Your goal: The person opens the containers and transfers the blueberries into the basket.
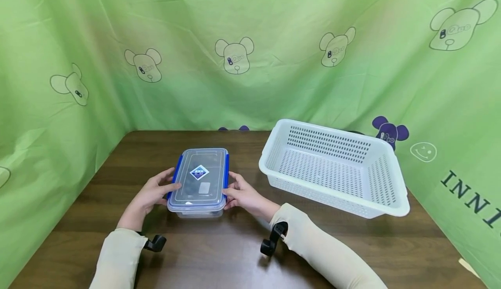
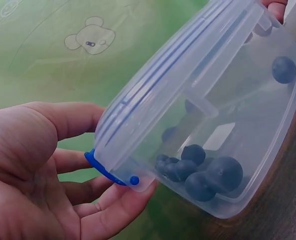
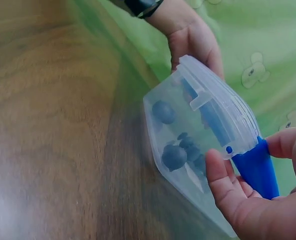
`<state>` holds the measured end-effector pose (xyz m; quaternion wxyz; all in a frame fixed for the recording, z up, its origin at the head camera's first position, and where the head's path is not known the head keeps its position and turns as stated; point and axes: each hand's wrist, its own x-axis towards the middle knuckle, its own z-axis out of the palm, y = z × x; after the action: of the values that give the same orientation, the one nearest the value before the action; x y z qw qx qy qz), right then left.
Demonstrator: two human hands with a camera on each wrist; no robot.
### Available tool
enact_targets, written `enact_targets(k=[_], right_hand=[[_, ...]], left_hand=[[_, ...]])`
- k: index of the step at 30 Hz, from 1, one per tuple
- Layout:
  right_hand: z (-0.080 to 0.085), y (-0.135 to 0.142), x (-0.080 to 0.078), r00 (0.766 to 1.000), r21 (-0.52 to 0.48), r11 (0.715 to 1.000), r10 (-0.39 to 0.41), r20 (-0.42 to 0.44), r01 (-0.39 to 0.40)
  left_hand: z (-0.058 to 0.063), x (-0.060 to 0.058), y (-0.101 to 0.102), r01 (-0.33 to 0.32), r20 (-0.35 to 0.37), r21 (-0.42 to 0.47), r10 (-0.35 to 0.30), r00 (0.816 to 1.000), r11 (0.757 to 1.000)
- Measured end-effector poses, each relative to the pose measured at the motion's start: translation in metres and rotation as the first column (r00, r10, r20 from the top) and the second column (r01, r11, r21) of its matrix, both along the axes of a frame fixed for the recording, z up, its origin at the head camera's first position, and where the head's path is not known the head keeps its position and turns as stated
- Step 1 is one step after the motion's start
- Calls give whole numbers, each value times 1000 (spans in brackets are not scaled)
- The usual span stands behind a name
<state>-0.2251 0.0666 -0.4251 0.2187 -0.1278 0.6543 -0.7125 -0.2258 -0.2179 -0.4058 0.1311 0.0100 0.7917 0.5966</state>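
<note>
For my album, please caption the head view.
Left hand and right hand grip a blue-clipped clear plastic container beside a white perforated basket.

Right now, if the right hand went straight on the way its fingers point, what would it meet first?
The right hand would first meet the blue latch on the lidded plastic container; it appears to touch that latch now, though depth is hard to judge.

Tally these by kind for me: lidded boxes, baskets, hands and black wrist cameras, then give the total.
Lidded box: 1
White basket: 1
Hands: 2, left hand and right hand
Black wrist cameras: 2
Total: 6
Not counted: dark round items inside, which overlap.
</note>
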Motion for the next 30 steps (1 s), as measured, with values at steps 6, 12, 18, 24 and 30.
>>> enact_targets(k=[6, 12, 18, 24, 30], right_hand=[[4, -3, 2, 999, -16, 999, -51, -8, 51], [10, -12, 5, 996, 13, 996, -91, -24, 92], [12, -20, 5, 991, 40, 990, -132, -33, 133], [11, -26, 9, 982, 131, 977, -159, -100, 171], [8, -27, 11, 978, 183, 967, -151, -141, 176]], left_hand=[[-5, 0, -2, -15, 6, 52, 14, 1000, 999], [-12, 2, -5, -27, 9, 65, 27, 1000, 998], [-13, 3, -5, -33, 3, 86, 33, 999, 996], [-9, 4, -3, -26, -7, 85, 26, 1000, 996], [-6, 3, -1, -12, -31, 69, 14, 999, 998]])
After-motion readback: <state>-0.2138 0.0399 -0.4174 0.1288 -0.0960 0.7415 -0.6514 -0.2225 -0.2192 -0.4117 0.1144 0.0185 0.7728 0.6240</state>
